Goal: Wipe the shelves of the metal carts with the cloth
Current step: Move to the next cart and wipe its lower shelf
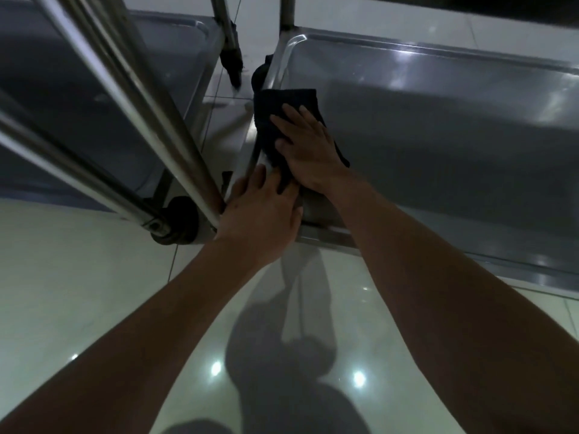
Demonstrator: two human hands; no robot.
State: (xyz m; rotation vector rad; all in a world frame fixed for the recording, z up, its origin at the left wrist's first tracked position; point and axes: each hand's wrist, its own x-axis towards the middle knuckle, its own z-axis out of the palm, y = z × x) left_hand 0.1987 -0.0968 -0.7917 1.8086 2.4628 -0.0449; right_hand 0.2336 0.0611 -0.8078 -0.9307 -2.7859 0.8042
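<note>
Floor: pale glossy tiles (94, 277) nearest the camera, carrying light spots and the person's shadow — nothing of the task lies here.

Left hand: the left hand (263, 211) sits at the near left corner of the right cart's bottom shelf, fingers fairly straight and reaching forward to touch the near end of the cloth; it looks to be steadying the corner or the cloth's edge rather than gripping anything.

Right hand: the right hand (308, 145) lies palm down with fingers spread flat on top of the cloth, pressing it onto the metal.

Cloth: the dark cloth (282, 104), folded, lies along the left rim of the shelf, partly draped over that edge, just beyond the near corner.

Right cart shelf: the low tray-like shelf (438, 151) stretches away to the right — shiny, with reflections; whether its wide middle has been wiped cannot be told from the sheen alone.

Left cart: a second metal cart (94, 104) stands just beside, its tubular legs (156, 104) crossing the view and its own low shelf dim behind them; no hand or cloth touches it.

Progress, as a judgement: the wipe is in hand at one edge of one bottom shelf. The rest of this shelf, the neighbouring cart and any upper shelves out of view probably remain, though the pictures cannot settle what is already clean.
</note>
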